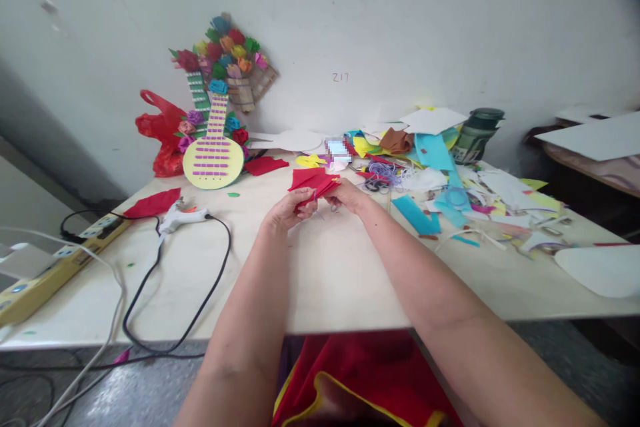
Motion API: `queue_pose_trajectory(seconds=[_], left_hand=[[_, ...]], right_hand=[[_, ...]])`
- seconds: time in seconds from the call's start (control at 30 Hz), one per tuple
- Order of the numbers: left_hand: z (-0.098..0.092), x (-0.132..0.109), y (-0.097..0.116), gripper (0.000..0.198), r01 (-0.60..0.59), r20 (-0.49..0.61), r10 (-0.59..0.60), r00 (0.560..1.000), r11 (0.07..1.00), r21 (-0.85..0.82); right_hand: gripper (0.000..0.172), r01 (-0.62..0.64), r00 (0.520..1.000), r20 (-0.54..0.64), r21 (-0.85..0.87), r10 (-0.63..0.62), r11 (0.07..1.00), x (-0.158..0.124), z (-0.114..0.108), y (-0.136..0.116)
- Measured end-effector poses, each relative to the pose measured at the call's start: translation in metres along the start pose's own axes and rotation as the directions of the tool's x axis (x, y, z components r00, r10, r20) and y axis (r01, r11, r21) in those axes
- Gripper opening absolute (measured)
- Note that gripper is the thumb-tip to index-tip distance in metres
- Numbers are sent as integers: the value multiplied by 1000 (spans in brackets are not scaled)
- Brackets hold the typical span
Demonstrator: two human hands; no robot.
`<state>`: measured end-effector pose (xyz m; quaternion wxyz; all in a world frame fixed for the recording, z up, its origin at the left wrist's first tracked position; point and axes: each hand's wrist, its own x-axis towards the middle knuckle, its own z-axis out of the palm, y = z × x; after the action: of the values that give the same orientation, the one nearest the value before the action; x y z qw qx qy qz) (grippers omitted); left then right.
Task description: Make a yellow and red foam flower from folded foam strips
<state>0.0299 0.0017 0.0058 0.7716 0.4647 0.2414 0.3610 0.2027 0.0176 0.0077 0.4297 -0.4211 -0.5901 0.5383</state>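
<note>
1. toward the worktop's (340, 280) left edge, the white glue gun (183, 217) lies well apart from me.
2. my left hand (293, 205) pinches the near-left end of the folded red strip (327, 185), fingers closed on it.
3. that strip sits between my hands, well back from the front edge, its long axis slanting rightward toward the back edge.
4. my right hand (347, 195) closes bent fingers on its far-right end; neither hand is nearer.

Pale table (345, 287) with glue gun (183, 217) (corded) and coloured scraps (414, 215).
</note>
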Motion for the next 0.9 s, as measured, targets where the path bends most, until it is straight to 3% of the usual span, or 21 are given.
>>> queue_pose_trajectory(seconds=[0.17, 0.3, 0.57, 0.9], left_hand=[[0, 0, 2, 14, -9, -35, 6, 999, 998, -68], [-1, 1, 1, 15, -13, -37, 9, 999, 996, -87], [-1, 1, -1, 18, -92, -79, 87, 993, 993, -67], [4, 8, -2, 21, -231, -283, 204, 937, 971, -66]], right_hand=[[16, -80, 996, 31, 24, 79, 997, 2, 3, 0], [10, -79, 997, 24, 40, 78, 996, 2, 5, 0], [20, -62, 998, 0, 4, 62, 998, 0, 8, -3], [20, -89, 991, -95, 40, 92, 995, 0, 15, -4]])
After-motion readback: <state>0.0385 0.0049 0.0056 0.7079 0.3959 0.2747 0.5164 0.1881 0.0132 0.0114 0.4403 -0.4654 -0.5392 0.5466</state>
